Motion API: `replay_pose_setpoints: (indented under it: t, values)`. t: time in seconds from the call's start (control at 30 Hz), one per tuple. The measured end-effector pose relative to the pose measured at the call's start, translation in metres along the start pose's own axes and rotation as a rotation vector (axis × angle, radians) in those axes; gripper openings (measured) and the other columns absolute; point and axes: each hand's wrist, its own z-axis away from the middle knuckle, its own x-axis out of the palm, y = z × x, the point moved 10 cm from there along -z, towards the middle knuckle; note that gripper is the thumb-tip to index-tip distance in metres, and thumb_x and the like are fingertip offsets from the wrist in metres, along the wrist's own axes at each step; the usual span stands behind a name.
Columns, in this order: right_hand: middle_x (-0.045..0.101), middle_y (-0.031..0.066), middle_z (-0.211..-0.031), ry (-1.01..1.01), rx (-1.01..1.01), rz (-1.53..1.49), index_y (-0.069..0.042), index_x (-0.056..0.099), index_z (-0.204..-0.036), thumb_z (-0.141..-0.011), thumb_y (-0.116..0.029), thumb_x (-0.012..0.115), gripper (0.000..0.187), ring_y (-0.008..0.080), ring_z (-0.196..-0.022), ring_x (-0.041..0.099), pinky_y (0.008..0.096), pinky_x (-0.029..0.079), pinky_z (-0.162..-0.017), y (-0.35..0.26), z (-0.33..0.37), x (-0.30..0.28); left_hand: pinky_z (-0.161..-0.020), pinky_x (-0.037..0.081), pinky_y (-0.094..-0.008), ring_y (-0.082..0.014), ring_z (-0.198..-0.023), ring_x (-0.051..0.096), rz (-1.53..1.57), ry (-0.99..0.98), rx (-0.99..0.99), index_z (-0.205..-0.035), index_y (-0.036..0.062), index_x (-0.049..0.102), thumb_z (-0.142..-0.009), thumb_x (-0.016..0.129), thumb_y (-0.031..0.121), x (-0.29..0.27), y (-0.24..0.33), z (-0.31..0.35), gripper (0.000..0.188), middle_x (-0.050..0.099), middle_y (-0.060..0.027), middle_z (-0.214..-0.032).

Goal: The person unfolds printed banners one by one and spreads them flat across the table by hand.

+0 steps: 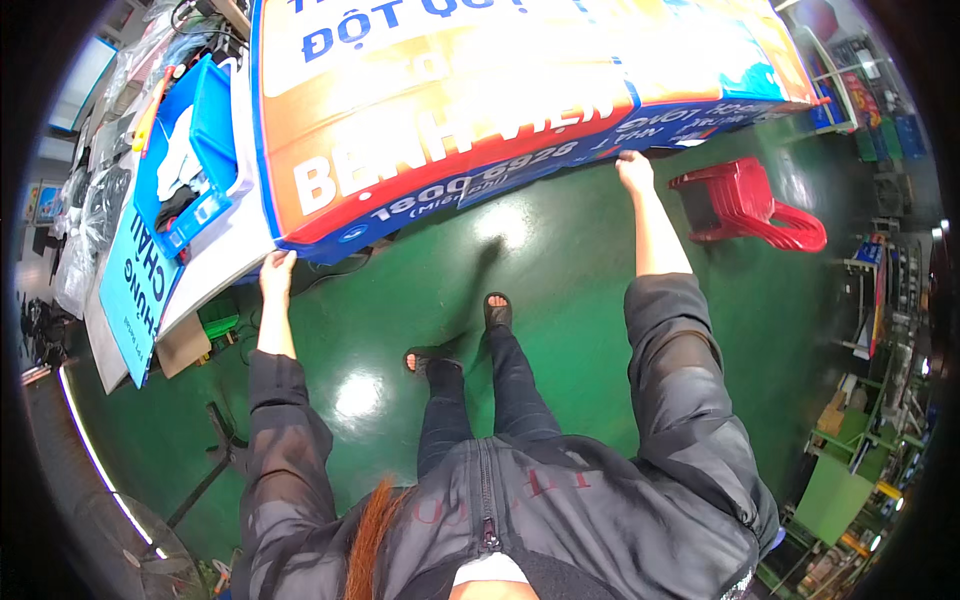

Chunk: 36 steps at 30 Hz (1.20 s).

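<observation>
A large printed fabric banner (440, 120) in orange, red, white and blue spreads over a surface ahead of me, and its blue border hangs down along the near side. My left hand (278, 265) is closed on the banner's near left corner, with the fingertips partly hidden by the cloth. Farther right, my right hand (632, 168) pinches the hanging lower edge of the same banner. Both arms reach forward, well apart, and the cloth runs fairly straight between them.
Left of the banner, a blue plastic bin (215, 150) and a light-blue sign board (140, 290) rest on a pale tabletop (218, 285). Stacked red plastic stools (745, 205) stand at the right. Green shelving (840, 490) lines the far right, and a dark metal stand (222, 445) is at lower left.
</observation>
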Motion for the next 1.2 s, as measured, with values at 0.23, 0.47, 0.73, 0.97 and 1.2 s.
replay_pose_setpoints:
  t: [0.23, 0.47, 0.73, 0.97, 1.2]
  values:
    - [0.061, 0.0169, -0.092, 0.34, -0.204, -0.057, 0.001, 0.057, -0.097, -0.072, -0.018, 0.059, 0.032, 0.0284, -0.089, 0.058, 0.0349, 0.044, -0.079, -0.024, -0.132, -0.043, -0.067, 0.034, -0.0284, -0.0074, -0.09, 0.049, 0.207, 0.106, -0.12, -0.109, 0.0136, 0.051, -0.077, 0.061, 0.03, -0.009, -0.008, 0.004, 0.037, 0.056, 0.0019, -0.102]
    - [0.052, 0.008, -0.054, 0.031, -0.316, 0.165, -0.002, 0.056, -0.07, -0.074, -0.03, 0.061, 0.028, 0.0161, -0.04, 0.048, 0.0313, 0.039, -0.039, -0.009, -0.212, -0.003, -0.074, 0.037, -0.0345, -0.0127, -0.094, 0.049, 0.021, 0.161, -0.177, -0.105, 0.0139, 0.058, -0.077, 0.06, 0.034, -0.027, -0.019, -0.002, 0.035, 0.057, -0.0005, -0.103]
    - [0.041, 0.0048, -0.046, -0.207, -0.447, 0.396, -0.005, 0.05, -0.074, -0.081, -0.018, 0.046, 0.015, 0.0136, -0.035, 0.04, 0.0302, 0.027, -0.029, -0.012, -0.231, 0.008, -0.076, 0.041, -0.0235, -0.0108, -0.082, 0.054, -0.094, 0.277, 0.029, -0.095, 0.0047, 0.063, -0.076, 0.063, 0.021, -0.03, -0.012, -0.019, 0.024, 0.063, -0.0038, -0.088]
    - [0.044, 0.0038, -0.046, -0.408, 0.086, 0.174, -0.004, 0.047, -0.055, -0.075, -0.022, 0.053, 0.028, 0.0135, -0.038, 0.041, 0.0317, 0.029, -0.036, 0.049, -0.166, -0.001, -0.07, 0.043, -0.0249, -0.0093, -0.073, 0.056, -0.329, 0.294, 0.04, -0.087, 0.0069, 0.064, -0.073, 0.064, 0.023, -0.017, -0.038, 0.019, 0.022, 0.063, -0.003, -0.078]
    - [0.048, 0.0071, -0.053, -0.498, 0.227, 0.347, -0.002, 0.051, -0.063, -0.074, -0.021, 0.052, 0.022, 0.0163, -0.045, 0.045, 0.0349, 0.033, -0.039, 0.059, -0.109, 0.011, -0.072, 0.044, -0.0269, -0.0131, -0.075, 0.059, -0.414, 0.28, -0.081, -0.087, 0.0051, 0.063, -0.072, 0.064, 0.024, -0.012, -0.08, 0.049, 0.024, 0.064, -0.0062, -0.08]
